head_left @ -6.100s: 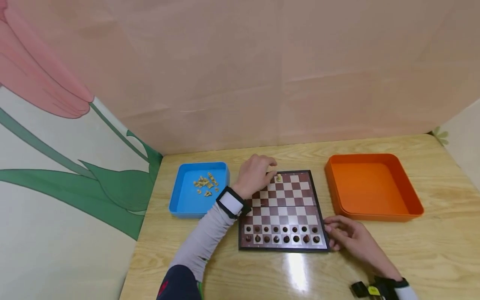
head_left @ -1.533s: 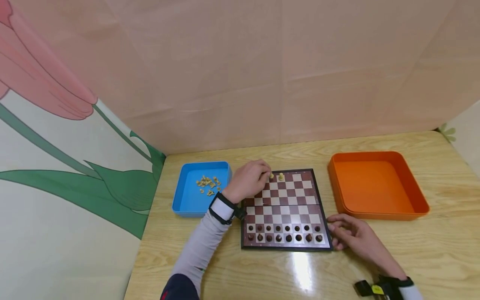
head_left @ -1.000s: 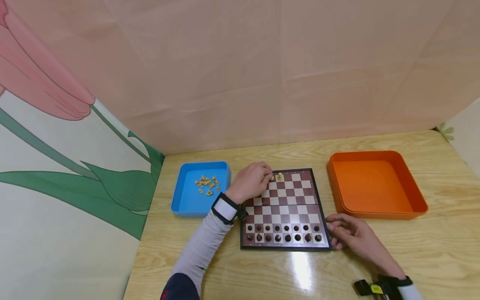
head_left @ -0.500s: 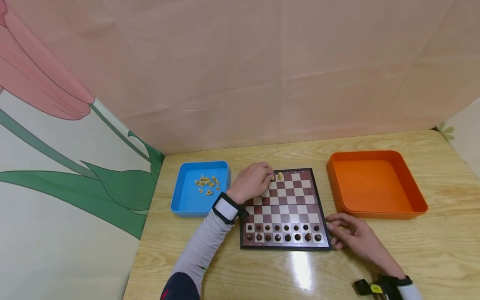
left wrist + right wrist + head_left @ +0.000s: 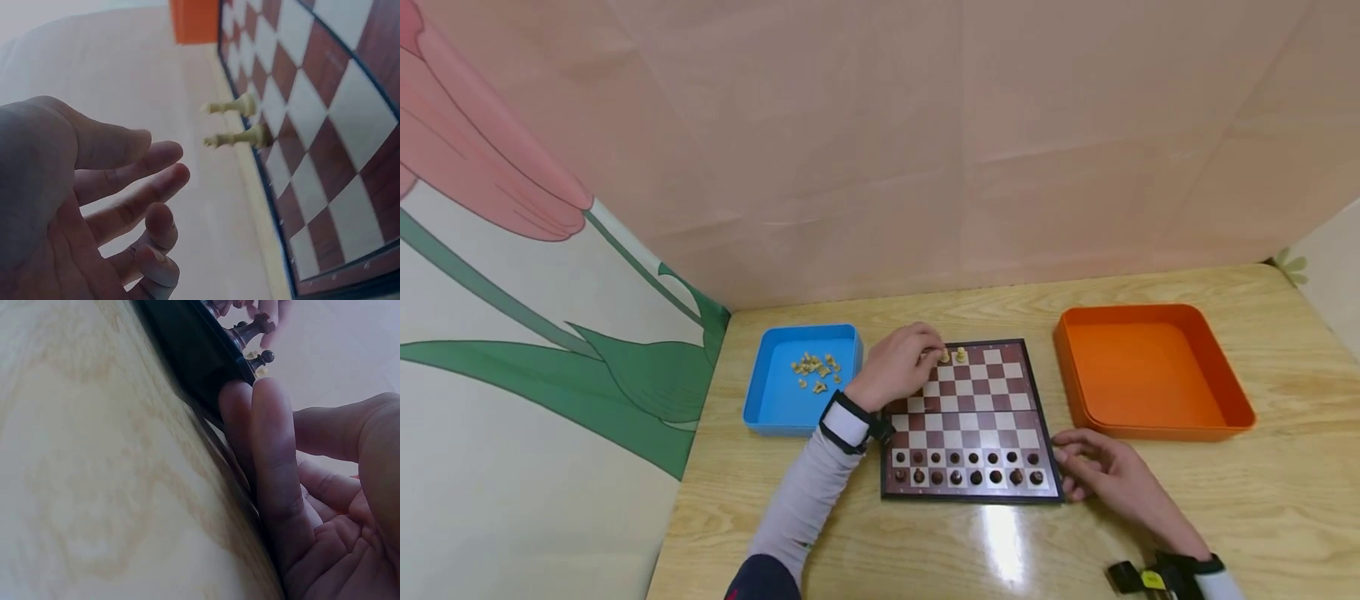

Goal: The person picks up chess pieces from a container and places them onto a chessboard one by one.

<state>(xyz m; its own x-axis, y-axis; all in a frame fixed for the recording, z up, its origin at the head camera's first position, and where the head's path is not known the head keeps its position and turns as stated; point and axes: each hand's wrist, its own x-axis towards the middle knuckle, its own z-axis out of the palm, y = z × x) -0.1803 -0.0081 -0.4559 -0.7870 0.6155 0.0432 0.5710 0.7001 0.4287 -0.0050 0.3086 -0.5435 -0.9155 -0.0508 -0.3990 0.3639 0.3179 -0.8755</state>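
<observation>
Left hand (image 5: 81,212) hovers with fingers loosely spread, empty, near two pale chess pieces (image 5: 240,136). We judge them light, rigid; pinch the stem. Right hand (image 5: 294,506) presses straight fingers against the chessboard (image 5: 970,417) edge.

We wear pale grey sleeves, dark at the upper left arm, with black-and-white wristbands; the right band carries a yellow tag.

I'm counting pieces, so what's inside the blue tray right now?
The blue tray holds a loose cluster of small pale chess pieces near its far side. They overlap and are too small to count. None of it is covered.
</observation>
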